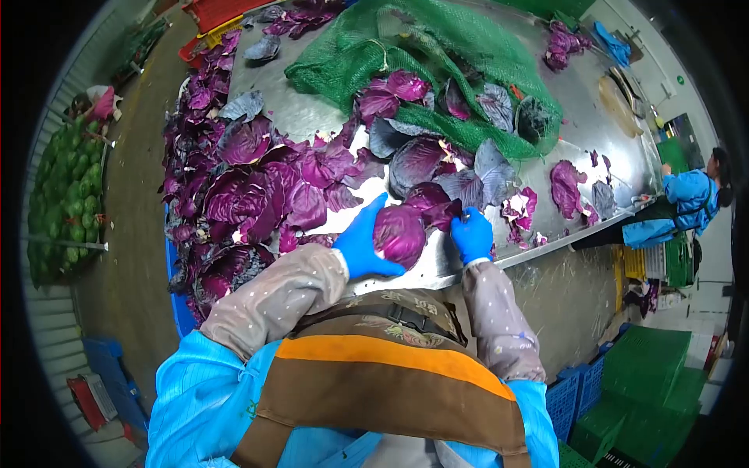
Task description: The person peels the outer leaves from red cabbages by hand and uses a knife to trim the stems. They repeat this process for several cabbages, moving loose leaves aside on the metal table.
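My left hand (362, 240), in a blue glove, is wrapped around the side of a peeled red cabbage head (399, 237) at the near edge of the metal table. My right hand (473, 235), also blue-gloved, is closed at the cabbage's right side. Its curled fingers grip the edge of a dark purple cabbage leaf (441, 214) that stands out from the head. Just beyond lie a darker red cabbage (415, 165) and loose outer leaves (493, 173). A large heap of purple leaves (246, 199) spreads along the table's left side.
Green mesh netting (468, 54) covers part of the metal table (285, 97). A co-worker in blue (690, 201) stands at the far right end. Stacked green crates (644, 366) and blue crates (576, 394) are at lower right. Bagged green vegetables (70, 199) stand left.
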Demonstrator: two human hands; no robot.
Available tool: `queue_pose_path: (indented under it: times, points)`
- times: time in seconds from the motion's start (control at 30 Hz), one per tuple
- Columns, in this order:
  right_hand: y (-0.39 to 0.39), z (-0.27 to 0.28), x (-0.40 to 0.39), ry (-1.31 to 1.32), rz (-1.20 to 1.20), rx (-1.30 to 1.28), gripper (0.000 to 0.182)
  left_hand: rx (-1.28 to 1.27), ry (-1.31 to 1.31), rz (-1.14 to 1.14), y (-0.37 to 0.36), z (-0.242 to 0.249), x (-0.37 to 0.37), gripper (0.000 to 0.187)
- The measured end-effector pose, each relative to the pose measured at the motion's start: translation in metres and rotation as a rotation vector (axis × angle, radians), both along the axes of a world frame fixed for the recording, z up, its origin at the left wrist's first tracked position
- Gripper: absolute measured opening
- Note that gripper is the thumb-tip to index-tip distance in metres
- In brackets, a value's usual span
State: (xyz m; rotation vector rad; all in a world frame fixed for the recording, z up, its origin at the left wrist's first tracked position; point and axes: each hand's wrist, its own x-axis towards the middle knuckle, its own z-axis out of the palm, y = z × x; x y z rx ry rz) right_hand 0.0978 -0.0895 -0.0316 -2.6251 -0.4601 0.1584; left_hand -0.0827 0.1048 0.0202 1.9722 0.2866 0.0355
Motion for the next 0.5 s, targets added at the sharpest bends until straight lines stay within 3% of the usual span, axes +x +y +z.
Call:
queue_pose_path:
  times: [0.07, 0.1, 0.2, 0.23, 0.3, 0.4, 0.47, 0.5]
  points:
    - [-0.002, -0.012, 0.009, 0.085, -0.001, 0.001, 0.03, 0.098, -0.117, -0.1, 0.01, -0.018, -0.018, 0.126]
    - [-0.002, -0.012, 0.008, 0.097, -0.008, 0.007, 0.032, 0.01, -0.155, -0.134, 0.014, -0.02, -0.026, 0.126]
    - [0.005, -0.002, 0.004, 0.11, -0.015, 0.007, 0.037, -0.358, 0.011, 0.056, 0.005, -0.019, -0.038, 0.128]
    - [0.006, 0.006, 0.002, 0.096, -0.025, -0.007, 0.039, -0.36, 0.032, 0.127, -0.002, -0.019, -0.035, 0.129]
    - [0.003, 0.011, 0.001, 0.076, -0.076, -0.066, 0.046, -0.321, 0.103, 0.195, -0.015, -0.007, -0.03, 0.125]
    - [0.004, 0.047, -0.016, -0.092, 0.102, 0.445, 0.054, -0.102, 0.089, 0.161, -0.02, -0.001, -0.025, 0.122]
    - [0.013, 0.096, -0.038, 0.395, 0.271, 0.463, 0.061, 0.13, 0.041, 0.069, -0.024, 0.009, -0.023, 0.122]
    - [0.017, 0.09, -0.047, 0.386, 0.45, 0.608, 0.064, 0.163, 0.024, 0.036, -0.024, 0.011, -0.02, 0.123]
